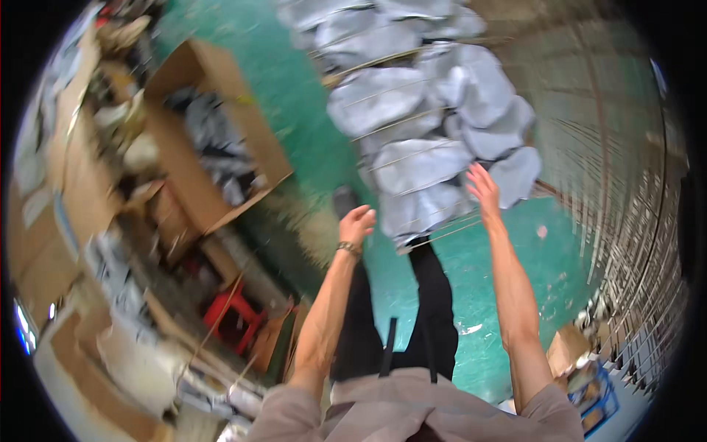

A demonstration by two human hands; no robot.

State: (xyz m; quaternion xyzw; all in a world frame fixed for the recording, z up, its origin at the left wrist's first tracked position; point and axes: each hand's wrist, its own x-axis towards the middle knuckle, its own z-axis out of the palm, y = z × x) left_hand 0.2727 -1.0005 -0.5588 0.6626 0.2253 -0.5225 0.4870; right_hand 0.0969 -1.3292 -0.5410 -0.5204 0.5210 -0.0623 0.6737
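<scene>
My right hand (484, 190) is raised beside the near right part of a rack of grey fabric-like pieces (423, 166), its fingers stretched out and nothing in them. Left of the rack's near end, my left hand (356, 227) hangs in the air, fingers loosely bent and slightly blurred, with no object visible in it. A dark band circles that wrist. The grey pieces are rounded and lie in overlapping rows, with thin rods (401, 127) running crosswise between them. Whether the right fingertips touch the nearest piece I cannot tell.
An open cardboard box (258, 193) holding dark grey pieces stands to the left. Nearer me are a red plastic stool (237, 315) and cluttered cartons. Many thin metal rods (626, 243) line the right side, above a blue crate (602, 398). The floor (508, 283) is green.
</scene>
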